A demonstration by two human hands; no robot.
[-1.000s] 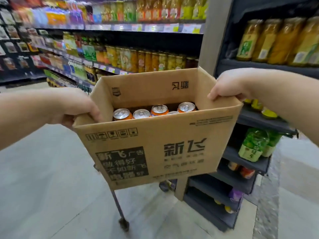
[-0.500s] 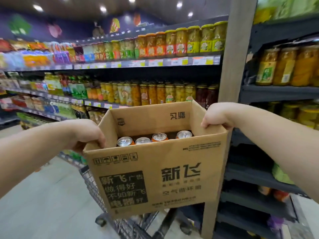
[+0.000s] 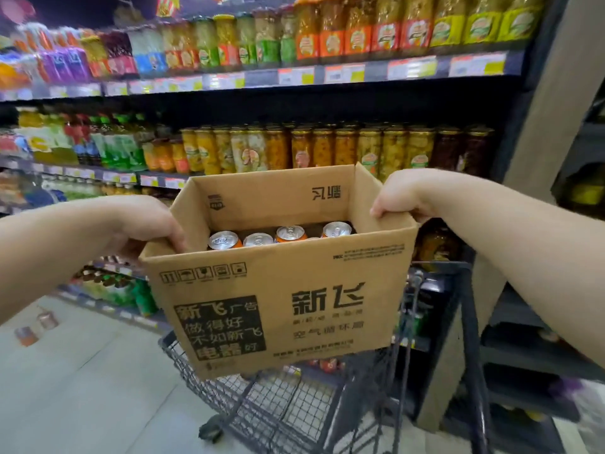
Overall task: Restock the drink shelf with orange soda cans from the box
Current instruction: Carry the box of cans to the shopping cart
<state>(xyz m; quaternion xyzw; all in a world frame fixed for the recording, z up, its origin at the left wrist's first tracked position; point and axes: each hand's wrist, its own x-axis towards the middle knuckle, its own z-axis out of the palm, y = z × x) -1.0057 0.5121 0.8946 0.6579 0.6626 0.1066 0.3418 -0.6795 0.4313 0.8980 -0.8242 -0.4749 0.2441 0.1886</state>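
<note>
An open cardboard box point(image 3: 278, 309) with black printed characters hangs in the air in front of me. Several orange soda cans point(image 3: 290, 233) with silver tops stand inside it near the bottom. My left hand point(image 3: 144, 224) grips the box's left rim, thumb over the edge. My right hand point(image 3: 402, 198) grips the right rim with fingers curled over it. The box hangs above a dark wire shopping cart point(image 3: 271, 404).
Shelves of fruit jars point(image 3: 343, 149) and coloured drink bottles point(image 3: 108, 149) run across the back. A grey pillar point(image 3: 543, 119) and dark shelving point(image 3: 530, 322) stand at the right. Two cans point(image 3: 36, 327) stand on the pale floor at the left.
The view has tilted up and turned toward the long shelf wall. The box, still held by both hands, now hangs over the shopping cart, which has come into view beneath it.
</note>
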